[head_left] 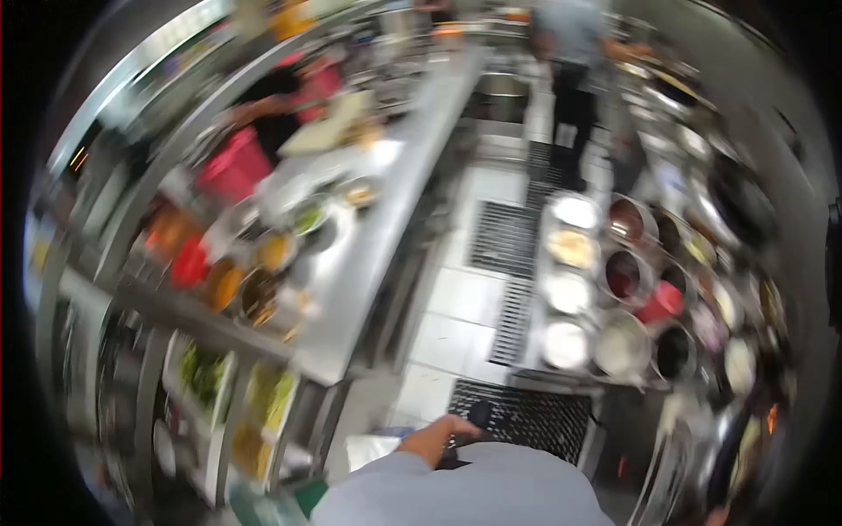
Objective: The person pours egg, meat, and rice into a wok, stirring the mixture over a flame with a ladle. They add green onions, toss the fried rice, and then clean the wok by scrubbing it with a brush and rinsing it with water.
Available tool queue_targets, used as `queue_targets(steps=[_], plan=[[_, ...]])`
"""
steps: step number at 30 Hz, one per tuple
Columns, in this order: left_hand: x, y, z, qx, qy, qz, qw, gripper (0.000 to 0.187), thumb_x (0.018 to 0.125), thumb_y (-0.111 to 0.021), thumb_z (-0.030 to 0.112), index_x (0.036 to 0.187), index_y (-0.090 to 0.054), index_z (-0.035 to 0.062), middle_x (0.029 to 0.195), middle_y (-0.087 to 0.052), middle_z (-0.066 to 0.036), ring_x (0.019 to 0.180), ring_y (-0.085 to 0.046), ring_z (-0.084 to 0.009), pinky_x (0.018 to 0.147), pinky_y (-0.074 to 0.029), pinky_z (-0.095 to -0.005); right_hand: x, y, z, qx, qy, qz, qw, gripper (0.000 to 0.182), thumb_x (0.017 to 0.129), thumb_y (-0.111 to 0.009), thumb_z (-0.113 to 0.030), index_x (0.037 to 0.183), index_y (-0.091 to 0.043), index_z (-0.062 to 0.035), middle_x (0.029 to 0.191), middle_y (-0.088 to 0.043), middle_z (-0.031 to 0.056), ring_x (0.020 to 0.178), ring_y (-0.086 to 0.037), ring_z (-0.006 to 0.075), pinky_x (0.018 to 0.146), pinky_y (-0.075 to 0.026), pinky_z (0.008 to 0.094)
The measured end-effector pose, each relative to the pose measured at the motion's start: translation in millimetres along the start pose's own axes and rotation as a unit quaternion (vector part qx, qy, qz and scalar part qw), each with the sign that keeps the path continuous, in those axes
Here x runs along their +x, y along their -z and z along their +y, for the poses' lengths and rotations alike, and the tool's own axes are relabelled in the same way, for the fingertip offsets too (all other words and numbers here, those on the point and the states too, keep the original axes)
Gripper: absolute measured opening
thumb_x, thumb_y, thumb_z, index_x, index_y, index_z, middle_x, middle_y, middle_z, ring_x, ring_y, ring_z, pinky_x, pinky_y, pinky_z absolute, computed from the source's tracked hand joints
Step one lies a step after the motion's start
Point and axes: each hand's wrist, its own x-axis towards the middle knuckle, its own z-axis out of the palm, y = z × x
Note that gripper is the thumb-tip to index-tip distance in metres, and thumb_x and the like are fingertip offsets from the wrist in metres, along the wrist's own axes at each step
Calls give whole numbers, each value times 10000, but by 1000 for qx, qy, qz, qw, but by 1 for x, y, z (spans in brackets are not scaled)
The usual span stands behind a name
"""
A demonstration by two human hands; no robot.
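Observation:
My left hand (pixel 436 438) is low in the head view, just in front of my light-coloured top (pixel 474 491). Its fingers look bent together beside a small dark thing, too blurred to name. Under and beyond the hand lies a black perforated floor mat (pixel 535 425). A white sheet or bag (pixel 373 450) is to the left of the wrist. My right hand does not show.
Left stands a steel counter (pixel 351 289) with bowls and a red bucket (pixel 235 165); vegetable bins (pixel 202 377) sit below. Right, several pots and white-filled containers (pixel 566 344) line a station. A person (pixel 570 79) stands in the tiled aisle (pixel 456 320); another person's arm (pixel 263 110) reaches over the counter.

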Motion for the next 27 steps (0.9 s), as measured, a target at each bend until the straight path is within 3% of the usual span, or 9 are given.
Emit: queue_targets(steps=[2, 5, 8, 11, 14, 17, 21, 26, 27], plan=[[-12, 17, -4, 99, 24, 64, 993, 643, 797, -690, 531, 1272, -643, 101, 1269, -607, -188, 1206, -540, -289, 979, -447, -438, 30, -33, 80, 56, 24, 12, 998, 485, 928, -533, -76, 1408, -502, -17, 1357, -577, 219, 1243, -556, 340, 1078, -404, 380], [-27, 14, 49, 256, 10, 94, 962, 670, 812, -706, 463, 1328, -589, 51, 1348, -557, -233, 1284, -507, -337, 1038, -425, -433, -36, 48, -3, 7, -7, 41, 999, 480, 876, -536, -41, 1354, -564, -68, 1288, -620, 204, 1204, -584, 358, 1026, -442, 384], [-98, -76, 218, 327, -205, 133, 913, 676, 837, -709, 399, 1367, -545, 12, 1390, -526, -276, 1330, -486, -372, 1074, -412, -427, -32, 87, -32, -9, -132, 28, 991, 486, 871, -585, -61, 1351, -575, -132, 1205, -628, 244, 1126, -585, 423, 948, -477, 451], [-163, -220, 410, 395, -563, 116, 716, 513, 899, -659, 240, 1336, -532, 3, 1294, -563, -275, 1192, -546, -434, 1018, -445, -450, 8, 68, 8, -33, -207, -15, 978, 504, 875, -598, -69, 1371, -567, -153, 1203, -639, 221, 1094, -608, 410, 934, -490, 441], [-210, -330, 527, 411, -698, 108, 576, 536, 848, -738, 188, 1332, -554, 50, 1323, -548, -250, 1204, -523, -426, 1014, -435, -467, -18, 85, 64, 82, -28, 2, 996, 533, 898, -622, -107, 1408, -537, -234, 1139, -657, 226, 1026, -636, 407, 877, -510, 460], [-219, -426, 596, 394, -799, 137, 433, 467, 843, -743, 236, 1242, -597, 43, 1241, -578, -224, 1146, -526, -415, 949, -447, -489, -27, 118, 95, 88, -73, -91, 989, 535, 893, -642, -98, 1403, -545, -225, 1143, -659, 220, 1023, -641, 390, 895, -504, 434], [-164, -493, 632, 477, -735, 106, 471, 324, 845, -723, 204, 1121, -622, 70, 1145, -599, -206, 1083, -543, -398, 886, -451, -480, -18, 106, 100, 43, -48, 18, 998, 512, 901, -627, -90, 1395, -552, -202, 1123, -661, 224, 992, -625, 415, 896, -494, 413], [-241, -486, 628, 436, -786, 119, 422, 175, 869, -682, 199, 956, -617, 62, 932, -579, -131, 926, -536, -350, 773, -423, -474, -44, 194, 120, 355, -260, -219, 871, 532, 928, -596, -62, 1429, -541, -231, 966, -682, -11, 567, -464, 12, 456, -376, 195], [-254, -488, 624, 434, -783, 127, 428, 178, 868, -683, 199, 951, -609, 60, 911, -572, -129, 909, -534, -343, 750, -414, -472, -38, 193, 121, 327, -237, -247, 881, 528, 927, -597, -68, 1434, -532, -202, 911, -677, 14, 630, -525, 72, 543, -464, 260]])
